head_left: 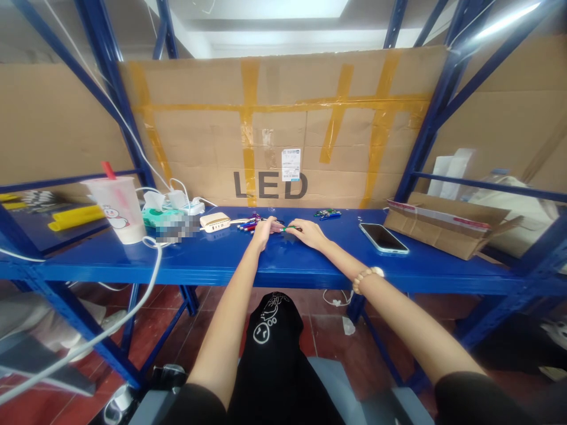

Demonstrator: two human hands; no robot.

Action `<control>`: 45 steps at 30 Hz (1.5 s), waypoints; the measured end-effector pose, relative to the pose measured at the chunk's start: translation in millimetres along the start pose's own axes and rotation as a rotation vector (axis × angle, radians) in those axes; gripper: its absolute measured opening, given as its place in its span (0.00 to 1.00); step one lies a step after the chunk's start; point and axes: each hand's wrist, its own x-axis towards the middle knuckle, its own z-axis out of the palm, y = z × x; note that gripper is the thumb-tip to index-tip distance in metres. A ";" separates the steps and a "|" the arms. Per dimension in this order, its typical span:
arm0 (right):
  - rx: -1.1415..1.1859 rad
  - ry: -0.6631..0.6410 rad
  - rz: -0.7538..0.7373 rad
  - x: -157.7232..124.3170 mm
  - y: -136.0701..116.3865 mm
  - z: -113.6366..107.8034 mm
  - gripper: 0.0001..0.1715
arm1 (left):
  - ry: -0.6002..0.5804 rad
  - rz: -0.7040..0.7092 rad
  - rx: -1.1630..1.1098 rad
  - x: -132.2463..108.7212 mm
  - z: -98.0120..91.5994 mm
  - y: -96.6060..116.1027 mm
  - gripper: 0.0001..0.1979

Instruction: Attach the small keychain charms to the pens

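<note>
Head view: cardboard (274,118) lettered "LED" behind pens (249,224)

The shelf board (212,260) and its uprights (110,77) are blue painted metal, smooth and glossy, while the backing sheet (354,171) far behind and the open box (443,230) on the right are matt brown cardboard, the sheet crossed with shiny yellowish tape (248,118). On the left the cup (119,206) is cloudy translucent plastic and the power bank (215,222) smooth cream plastic. The coloured pens (247,225) by the left hand (264,231) look like glossy plastic, the phone (383,238) has a glassy black face, and the floor tiles (328,336) are polished red-brown.
</note>
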 end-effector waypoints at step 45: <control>-0.051 0.017 0.037 0.8 -2.5 -0.8 0.18 | -0.021 0.002 0.035 -2.5 -0.9 2.6 0.22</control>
